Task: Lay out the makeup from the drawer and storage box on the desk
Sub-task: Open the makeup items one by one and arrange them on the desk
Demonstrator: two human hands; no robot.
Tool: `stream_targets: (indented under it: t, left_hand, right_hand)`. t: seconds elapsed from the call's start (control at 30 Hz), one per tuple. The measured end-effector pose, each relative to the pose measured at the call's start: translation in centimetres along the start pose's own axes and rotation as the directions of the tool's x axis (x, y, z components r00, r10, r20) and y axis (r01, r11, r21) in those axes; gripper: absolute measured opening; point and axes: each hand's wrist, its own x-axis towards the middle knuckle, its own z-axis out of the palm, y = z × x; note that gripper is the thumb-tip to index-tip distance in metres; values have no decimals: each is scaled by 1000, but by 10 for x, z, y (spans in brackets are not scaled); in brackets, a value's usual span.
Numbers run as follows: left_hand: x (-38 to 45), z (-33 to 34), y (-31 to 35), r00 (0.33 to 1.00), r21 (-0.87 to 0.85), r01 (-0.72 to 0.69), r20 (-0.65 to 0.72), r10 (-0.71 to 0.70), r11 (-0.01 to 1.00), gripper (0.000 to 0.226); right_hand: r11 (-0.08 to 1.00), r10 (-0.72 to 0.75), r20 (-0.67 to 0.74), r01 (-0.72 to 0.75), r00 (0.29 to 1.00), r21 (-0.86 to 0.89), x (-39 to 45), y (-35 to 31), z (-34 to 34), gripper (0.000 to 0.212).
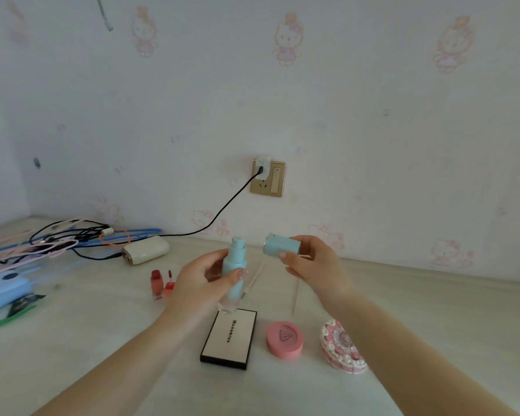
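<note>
- Left hand [204, 277] grips the tall blue pump bottle [234, 276], standing upright.
- Right hand [309, 262] pinches its round blue cap [281, 244], up and right of the bottle's pump.

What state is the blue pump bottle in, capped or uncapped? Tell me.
Uncapped. The left hand holds the blue pump bottle upright with its pump nozzle bare, while the right hand holds the blue cap apart from it.

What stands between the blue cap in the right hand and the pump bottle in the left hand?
Nothing visible. The cap in the right hand is apart from the bottle gripped by the left hand; only open air lies between.
</note>
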Motion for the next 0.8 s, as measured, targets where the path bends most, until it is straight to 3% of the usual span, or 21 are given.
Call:
stream_targets:
  t: [0.2,0.4,0.6,0.8]
  left_hand:
    - [-18,-77,-4,999,73,49,-20,-47,996,29]
    - [-33,-130,-25,984,63,120,-141,-110,991,26]
    - [-31,-151,-44,948,-43,189,-254,-194,981,21]
    - [-24,-147,-55,938,-71,211,-266,-222,975,20]
  right_hand:
    - [983,-6,111,26,994,-183,-11,7,56,25]
    - [980,53,243,-3,969,-201,-24,23,123,39]
    - [987,98,231,-65,968,-150,-33,47,181,37]
    - [968,133,127,-101,983,-229,-26,64,199,40]
